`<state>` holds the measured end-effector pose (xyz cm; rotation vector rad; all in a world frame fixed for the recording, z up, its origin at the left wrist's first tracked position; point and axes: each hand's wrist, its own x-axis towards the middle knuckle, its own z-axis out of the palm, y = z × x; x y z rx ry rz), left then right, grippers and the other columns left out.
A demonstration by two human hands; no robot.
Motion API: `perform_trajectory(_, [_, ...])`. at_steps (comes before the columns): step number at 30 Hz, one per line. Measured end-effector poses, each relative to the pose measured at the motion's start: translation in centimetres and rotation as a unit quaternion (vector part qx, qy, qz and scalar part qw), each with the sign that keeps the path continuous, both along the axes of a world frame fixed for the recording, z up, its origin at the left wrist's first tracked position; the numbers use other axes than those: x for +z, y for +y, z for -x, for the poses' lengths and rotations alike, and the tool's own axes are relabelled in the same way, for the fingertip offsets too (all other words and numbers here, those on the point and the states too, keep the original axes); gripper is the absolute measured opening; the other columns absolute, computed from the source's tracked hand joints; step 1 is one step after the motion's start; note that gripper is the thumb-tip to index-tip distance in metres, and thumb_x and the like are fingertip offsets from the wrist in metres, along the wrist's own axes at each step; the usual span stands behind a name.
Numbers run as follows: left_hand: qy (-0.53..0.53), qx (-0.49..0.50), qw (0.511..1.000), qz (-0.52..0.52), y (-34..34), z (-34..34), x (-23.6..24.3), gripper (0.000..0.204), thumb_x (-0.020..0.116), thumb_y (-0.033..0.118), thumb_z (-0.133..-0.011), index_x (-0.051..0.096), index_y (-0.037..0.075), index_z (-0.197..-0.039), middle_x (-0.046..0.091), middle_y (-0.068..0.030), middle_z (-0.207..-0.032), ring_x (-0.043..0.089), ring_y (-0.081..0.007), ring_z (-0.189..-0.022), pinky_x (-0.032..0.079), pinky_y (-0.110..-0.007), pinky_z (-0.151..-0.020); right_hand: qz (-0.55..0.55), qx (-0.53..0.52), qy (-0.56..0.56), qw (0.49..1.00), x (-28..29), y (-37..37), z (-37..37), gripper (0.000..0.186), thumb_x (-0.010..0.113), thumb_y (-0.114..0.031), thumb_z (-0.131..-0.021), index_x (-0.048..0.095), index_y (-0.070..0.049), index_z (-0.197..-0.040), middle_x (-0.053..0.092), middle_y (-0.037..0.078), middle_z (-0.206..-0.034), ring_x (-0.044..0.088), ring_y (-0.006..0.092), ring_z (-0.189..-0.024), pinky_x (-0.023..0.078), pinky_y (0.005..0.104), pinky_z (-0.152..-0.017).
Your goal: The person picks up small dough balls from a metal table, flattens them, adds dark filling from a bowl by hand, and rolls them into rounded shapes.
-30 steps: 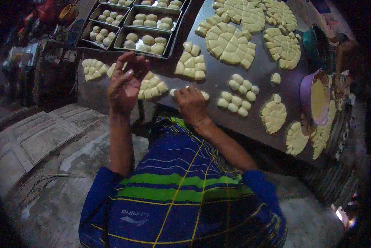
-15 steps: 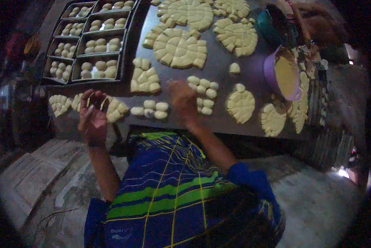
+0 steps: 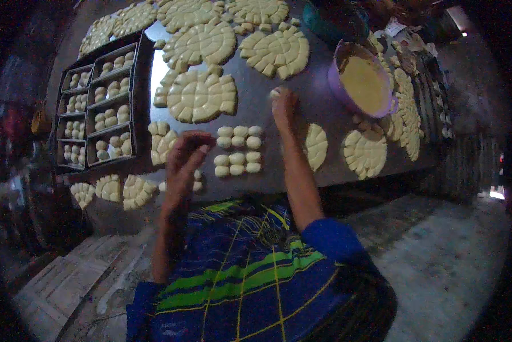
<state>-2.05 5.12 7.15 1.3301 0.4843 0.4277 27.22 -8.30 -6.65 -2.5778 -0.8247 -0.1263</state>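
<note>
My right hand (image 3: 285, 106) reaches out over the table, its fingers closed on a small pale dough piece (image 3: 274, 93) that shows at the fingertips. My left hand (image 3: 188, 153) hovers with bent fingers and thumb apart, and I see nothing in it. Just right of it lie two groups of round dough balls (image 3: 239, 138), in short rows. Beneath the left wrist, a few more balls (image 3: 198, 181) are partly hidden. Beside my right forearm lies a scored dough round (image 3: 316, 147), partly covered by the arm.
A purple basin (image 3: 337, 85) holding a yellowish mass stands at the right, with a teal tub (image 3: 318, 23) behind it. At the left, a dark divided tray (image 3: 89, 122) holds dough balls. Large scored dough slabs (image 3: 202, 94) cover the far table; wedges (image 3: 137, 192) line its near-left edge.
My right hand has moved outward from beside the ball groups and taken hold of the lone dough piece. My left hand has come right from the dough wedges. The view has shifted.
</note>
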Motion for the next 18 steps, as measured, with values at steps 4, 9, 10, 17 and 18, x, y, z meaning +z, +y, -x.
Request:
perform_trajectory(4, [0.018,0.062,0.916,-0.395,-4.7,-6.4,1.2,0.025,0.063,0.013,-0.088,0.060,0.003,-0.111,0.062,-0.0123,-0.115,0.059,-0.0242,-0.110,0.043,-0.036,-0.098,-0.243,0.057,0.243,0.937,7.3,-1.2,4.9,0.032,0.070,-0.023,-0.083,0.067,-0.006,-0.110,0.070,0.008,-0.087,0.065,0.0163,-0.080,0.052,0.0330,-0.074])
perform_trajectory(9, [-0.124,0.046,0.803,-0.581,-9.3,-12.8,4.5,0.025,0.073,0.011,-0.079,0.065,0.004,-0.101,0.066,-0.0116,-0.101,0.065,-0.0295,-0.095,0.050,-0.040,-0.087,-0.254,0.206,0.322,0.889,14.9,-8.3,11.3,0.045,0.065,-0.040,-0.088,0.061,-0.004,-0.115,0.066,0.007,-0.097,0.063,0.0166,-0.089,0.051,0.0335,-0.079])
perform_trajectory(10, [-0.142,0.024,0.816,-0.560,-10.1,-13.0,3.6,0.022,0.074,0.012,-0.079,0.065,0.004,-0.097,0.067,-0.0120,-0.098,0.065,-0.0301,-0.092,0.051,-0.041,-0.085,-0.260,0.222,0.339,0.876,14.9,-9.4,11.4,0.047,0.064,-0.041,-0.088,0.059,-0.004,-0.117,0.065,0.007,-0.100,0.062,0.0168,-0.091,0.051,0.0337,-0.081])
perform_trajectory(17, [-0.190,-0.169,0.929,-0.268,-13.6,-18.0,1.1,0.036,0.069,0.039,-0.082,0.064,0.003,-0.083,0.063,-0.0161,-0.082,0.064,-0.0334,-0.078,0.052,-0.038,-0.075,-0.274,0.167,0.424,0.847,15.3,-14.7,8.9,0.060,0.058,-0.051,-0.091,0.050,-0.004,-0.127,0.058,0.006,-0.118,0.058,0.0179,-0.105,0.048,0.0352,-0.089])
perform_trajectory(18, [-0.130,-0.212,0.947,-0.204,-14.1,-18.1,-1.9,0.045,0.061,0.044,-0.088,0.063,0.001,-0.100,0.064,-0.0154,-0.092,0.064,-0.0301,-0.087,0.049,-0.037,-0.081,-0.291,0.150,0.434,0.840,15.0,-14.8,7.9,0.062,0.058,-0.052,-0.091,0.048,-0.004,-0.129,0.057,0.006,-0.120,0.057,0.0181,-0.107,0.048,0.0354,-0.090])
